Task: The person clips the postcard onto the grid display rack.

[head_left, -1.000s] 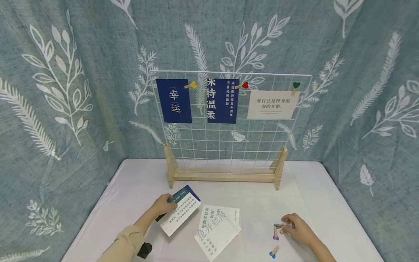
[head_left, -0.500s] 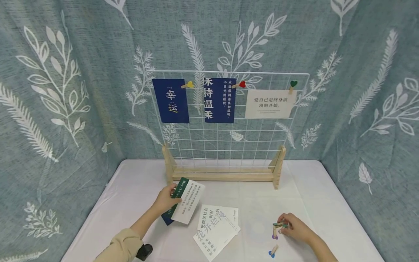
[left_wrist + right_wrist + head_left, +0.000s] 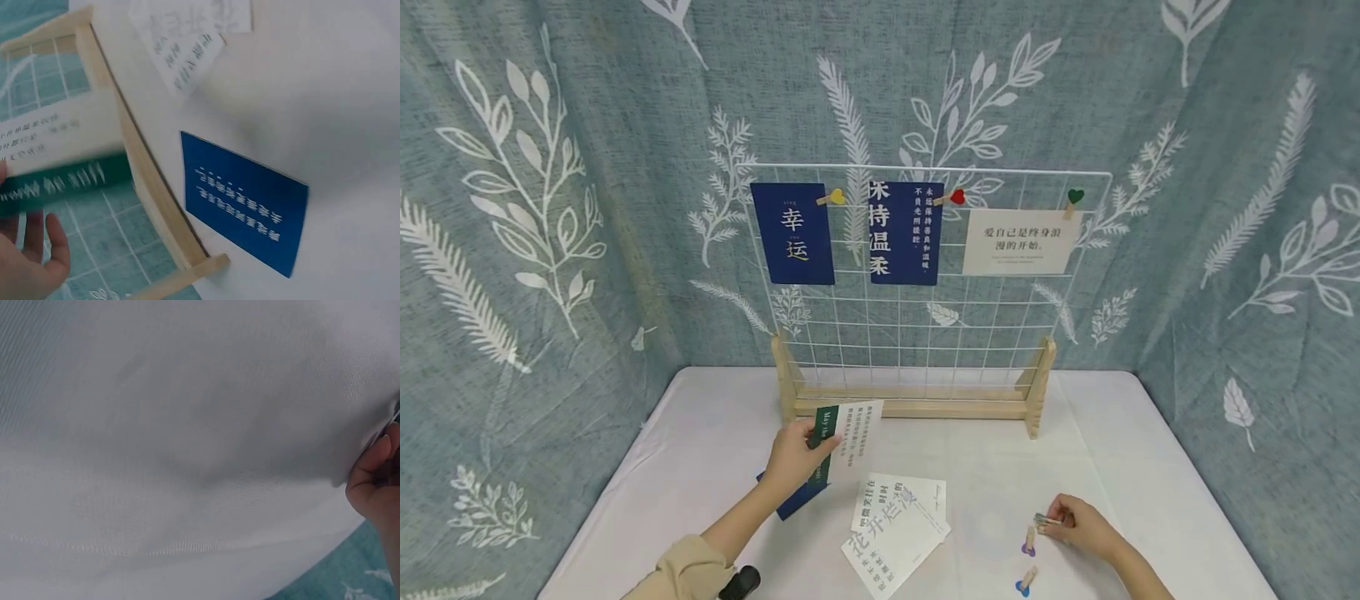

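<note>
Left of the table's middle, left hand [image 3: 799,460]: in the head view, its thumb and fingers are clamping on a green-and-white card [image 3: 861,432], which is showing in front of the wooden stand [image 3: 925,408].
Blue card [image 3: 802,502]: it is showing below the held card, partly hidden behind the wrist; I cannot tell whether it is lying flat.
White cards [image 3: 895,537]: two are lying overlapped at the near centre of the table [image 3: 715,425].
Near right, right hand [image 3: 1084,527]: its thumb and fingers are pinching a greenish clip [image 3: 1047,519]; I cannot tell whether a second is sitting behind it.
Loose clips: a purple clip [image 3: 1029,543] and a nearer blue clip [image 3: 1026,581] are lying just left of that hand.
Far side, wire grid [image 3: 1037,172]: it is standing upright, bearing a blue card at left with a yellow heart clip [image 3: 832,197], another with a red one, and a white card at right with a green one.
Curtain [image 3: 625,133]: it is hanging behind and on both sides.
Left wrist view: thumb and fingers are gripping the blurred green-and-white card, while the blue card is showing its white lettering, well apart from them.
Right wrist view: the fingers are closing together at the edge; their clip is barely showing.
</note>
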